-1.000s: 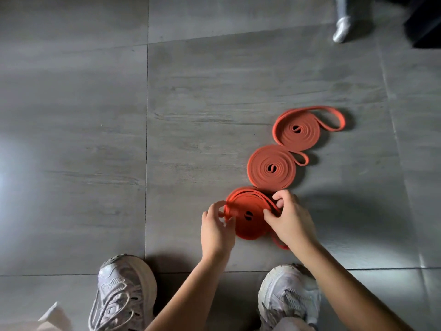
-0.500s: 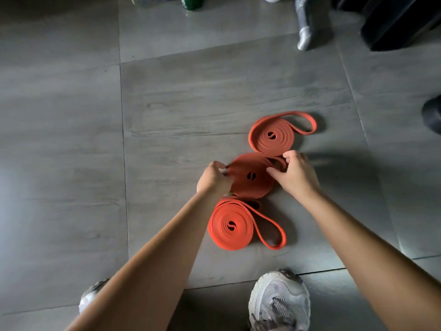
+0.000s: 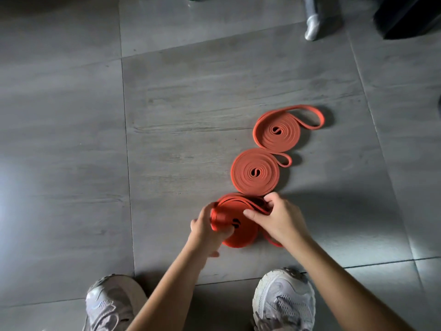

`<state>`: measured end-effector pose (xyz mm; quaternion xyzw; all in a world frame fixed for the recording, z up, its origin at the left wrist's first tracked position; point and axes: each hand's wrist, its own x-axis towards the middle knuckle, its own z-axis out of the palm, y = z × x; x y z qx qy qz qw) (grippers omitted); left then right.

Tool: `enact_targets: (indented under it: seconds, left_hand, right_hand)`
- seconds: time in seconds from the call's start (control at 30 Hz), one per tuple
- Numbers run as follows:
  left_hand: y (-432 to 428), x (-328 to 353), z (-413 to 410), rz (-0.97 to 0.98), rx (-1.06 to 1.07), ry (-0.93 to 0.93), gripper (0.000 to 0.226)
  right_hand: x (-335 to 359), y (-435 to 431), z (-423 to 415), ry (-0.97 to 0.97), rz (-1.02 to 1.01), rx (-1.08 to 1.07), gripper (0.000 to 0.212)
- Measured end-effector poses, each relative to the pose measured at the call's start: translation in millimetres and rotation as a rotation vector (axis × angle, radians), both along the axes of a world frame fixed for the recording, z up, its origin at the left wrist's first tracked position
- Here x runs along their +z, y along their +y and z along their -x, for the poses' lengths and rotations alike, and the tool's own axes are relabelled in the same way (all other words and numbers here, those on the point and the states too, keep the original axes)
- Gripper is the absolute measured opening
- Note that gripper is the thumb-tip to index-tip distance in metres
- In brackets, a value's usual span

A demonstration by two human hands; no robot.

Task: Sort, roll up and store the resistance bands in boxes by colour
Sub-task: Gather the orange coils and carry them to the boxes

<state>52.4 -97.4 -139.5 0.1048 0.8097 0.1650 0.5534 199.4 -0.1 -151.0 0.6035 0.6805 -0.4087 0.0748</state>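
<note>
Just beyond near coil (image 3: 243, 235), middle coil (image 3: 254, 172)

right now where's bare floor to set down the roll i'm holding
The widest bare floor lies left of the three rolls, across the grout line. A smaller patch lies right of the middle roll and the far roll. Crowded: the rolls sit edge to edge, left hand and right hand grip the near roll, and the right shoe is close behind.
</note>
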Motion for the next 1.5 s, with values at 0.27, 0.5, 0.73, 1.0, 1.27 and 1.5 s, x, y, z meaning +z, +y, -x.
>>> enact_targets:
  seconds: [0.27,0.5,0.73,1.0,1.27,1.5]
  left_hand:
    - [-23.8,-6.6,-21.5,-0.227,0.236,0.131,0.06]
    - [5.1,15.1,-23.1,-0.394,0.161,0.192,0.064]
    - [85.5,-6.7,-12.3,-0.342,0.044,0.101,0.061]
    - [90.7,-2.3,-10.6,-0.25,0.211,-0.015,0.071]
    - [78.3,-9.7,-24.3,-0.301,0.181,0.144,0.06]
    - [90.5,13.5,-36.7,-0.384,0.096,0.232,0.056]
  right_hand:
    - [3.0,-19.0,5.7,0.099,-0.009,-0.069,0.054]
    - [34.7,5.9,-2.9,0.18,-0.202,-0.103,0.048]
    - [7.7,72.8,0.7,0.107,-0.16,-0.158,0.058]
    - [-10.5,76.5,-4.7,0.144,-0.125,-0.204,0.075]
    - [-7.5,63.1,-0.4,0.142,-0.038,-0.257,0.073]
    - [12.7,68.7,-12.5,0.157,-0.151,-0.299,0.078]
